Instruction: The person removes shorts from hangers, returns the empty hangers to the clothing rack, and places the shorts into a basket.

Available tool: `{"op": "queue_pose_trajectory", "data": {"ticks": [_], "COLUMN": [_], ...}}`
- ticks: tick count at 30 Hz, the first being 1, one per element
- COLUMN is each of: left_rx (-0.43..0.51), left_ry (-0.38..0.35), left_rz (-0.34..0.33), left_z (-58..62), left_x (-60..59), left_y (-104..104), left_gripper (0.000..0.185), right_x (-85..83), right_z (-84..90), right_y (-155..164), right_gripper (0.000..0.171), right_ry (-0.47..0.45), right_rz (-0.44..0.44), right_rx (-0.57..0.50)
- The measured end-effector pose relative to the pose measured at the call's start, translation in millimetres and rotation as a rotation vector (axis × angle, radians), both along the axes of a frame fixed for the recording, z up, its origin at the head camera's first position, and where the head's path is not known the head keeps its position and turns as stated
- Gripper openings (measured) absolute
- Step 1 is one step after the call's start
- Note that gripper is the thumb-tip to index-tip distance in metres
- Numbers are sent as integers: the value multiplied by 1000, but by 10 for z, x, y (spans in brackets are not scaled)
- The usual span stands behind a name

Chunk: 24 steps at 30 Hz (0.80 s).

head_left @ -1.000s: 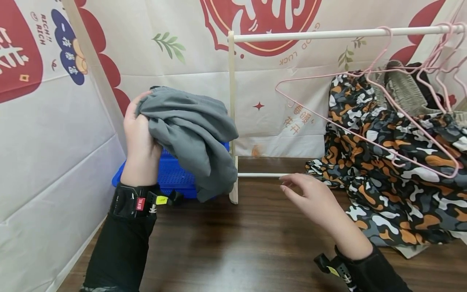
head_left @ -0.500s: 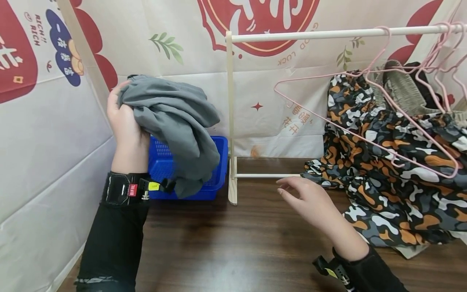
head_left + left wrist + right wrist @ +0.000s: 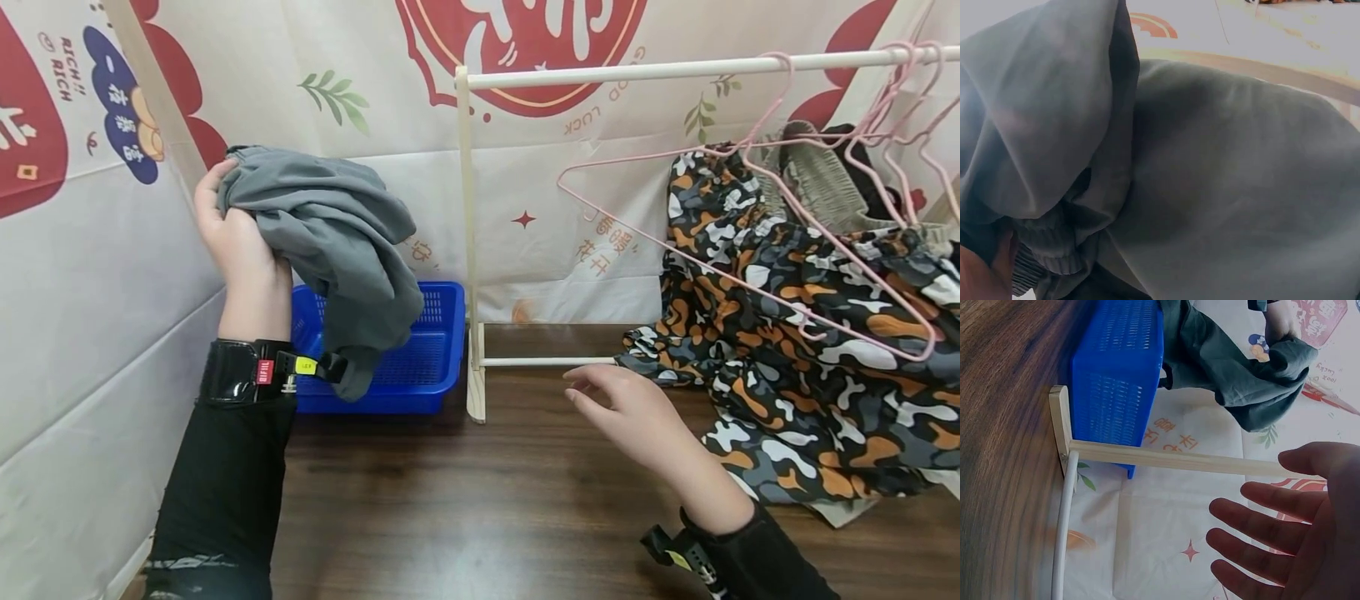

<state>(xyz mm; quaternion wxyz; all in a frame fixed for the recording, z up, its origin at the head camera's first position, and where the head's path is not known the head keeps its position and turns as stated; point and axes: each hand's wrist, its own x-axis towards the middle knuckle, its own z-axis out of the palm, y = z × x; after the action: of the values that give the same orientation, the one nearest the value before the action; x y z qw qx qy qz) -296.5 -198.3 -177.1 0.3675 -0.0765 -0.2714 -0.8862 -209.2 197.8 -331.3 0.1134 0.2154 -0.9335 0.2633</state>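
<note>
My left hand (image 3: 238, 242) grips a bunched grey garment (image 3: 333, 233) and holds it up over a blue plastic basket (image 3: 420, 367) at the back left. The cloth's lower end hangs down into the basket. In the left wrist view the grey garment (image 3: 1210, 187) fills the frame. My right hand (image 3: 622, 408) hovers open above the dark wooden table (image 3: 480, 500), fingers pointing left toward the rack's upright post (image 3: 468, 250). In the right wrist view the right hand's fingers (image 3: 1272, 537) are spread and hold nothing, with the blue basket (image 3: 1119, 381) beyond.
A white clothes rack (image 3: 675, 68) spans the back, with several pink hangers (image 3: 750, 250) on its rail. A camouflage-patterned garment (image 3: 810, 350) lies heaped at the right, with other clothes behind it. Printed fabric walls (image 3: 90, 292) close in the left and back.
My left hand has carried the grey garment leftward, uncovering more of the blue basket. The right hand has stayed almost still.
</note>
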Motion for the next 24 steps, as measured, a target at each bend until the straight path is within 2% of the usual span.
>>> {"op": "queue_pose_trajectory", "data": {"ticks": [6, 10, 14, 19, 24], "left_rx": [6, -6, -56, -132, -245], "left_ry": [21, -12, -97, -213, -378], "left_rz": [8, 11, 36, 72, 90], "left_z": [-19, -69, -167, -314, -458], "left_x": [-116, -216, -302, -345, -369], "left_y": [-70, -128, -190, -226, -224], "left_gripper": [22, 24, 26, 27, 32], "right_x": [-5, -13, -20, -48, -106], "right_z": [4, -3, 4, 8, 0], "right_y": [2, 10, 22, 27, 13], "right_gripper": [26, 25, 27, 27, 24], "right_ry": [0, 2, 11, 13, -18], "right_rz": [-4, -6, 2, 17, 22], "right_rx": [4, 12, 16, 18, 5]}}
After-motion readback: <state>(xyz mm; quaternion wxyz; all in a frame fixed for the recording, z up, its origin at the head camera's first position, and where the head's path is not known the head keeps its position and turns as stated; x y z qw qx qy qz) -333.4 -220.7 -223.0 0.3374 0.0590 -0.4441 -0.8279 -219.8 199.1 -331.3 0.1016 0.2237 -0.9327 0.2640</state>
